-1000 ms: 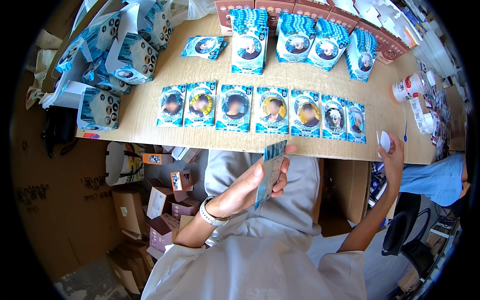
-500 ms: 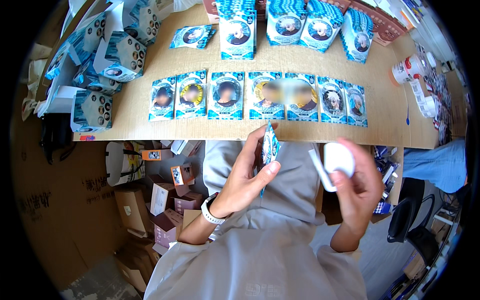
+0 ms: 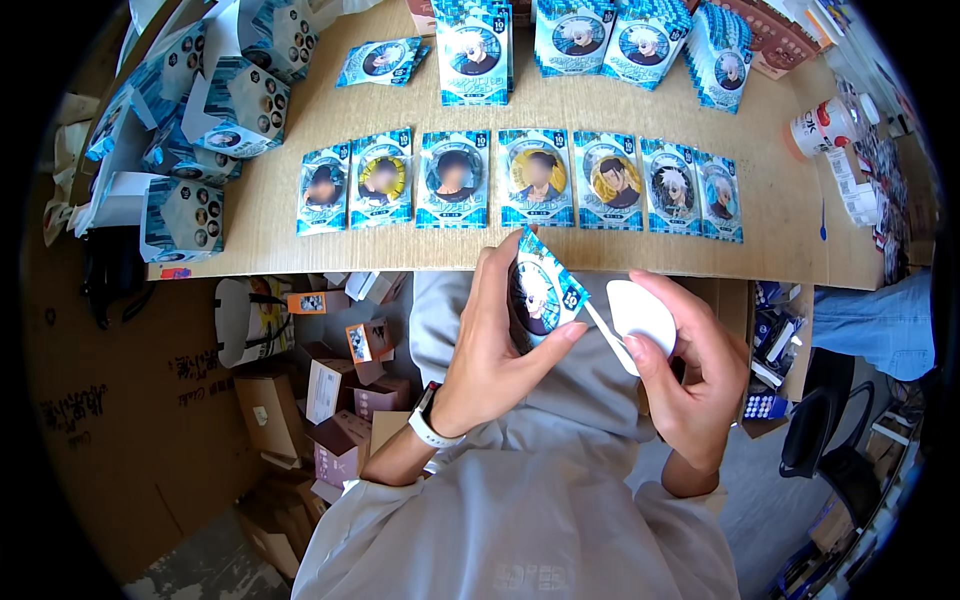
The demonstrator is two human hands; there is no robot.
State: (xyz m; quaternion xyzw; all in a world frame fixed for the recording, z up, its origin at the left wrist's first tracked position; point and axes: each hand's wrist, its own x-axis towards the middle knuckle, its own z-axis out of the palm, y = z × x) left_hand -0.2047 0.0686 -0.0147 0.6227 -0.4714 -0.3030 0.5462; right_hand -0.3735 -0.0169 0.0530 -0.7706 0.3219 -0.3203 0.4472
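My left hand (image 3: 500, 325) grips a blue-and-white printed packet (image 3: 540, 298) with a white-haired character on its front. The packet stands tilted above my lap, just in front of the table edge. Between the thumb and fingers of my right hand (image 3: 695, 365) is a white round disc (image 3: 640, 318) with a narrow white strip (image 3: 608, 338) along its left side. The strip's upper end is close to the packet's right edge; whether they touch I cannot tell. Beyond my hands, several matching packets (image 3: 535, 180) lie in a row across the table.
Stacks of similar packets (image 3: 472, 55) stand at the table's far side. Opened blue boxes (image 3: 185, 218) are piled at the left. A bottle (image 3: 822, 128) lies at the right near a blue stick (image 3: 824, 205). Empty cartons (image 3: 340, 445) lie on the floor; a chair (image 3: 830, 430) stands right.
The packet in my left hand has turned so its printed front shows. My right hand has moved left, bringing the white disc and strip up close to the packet.
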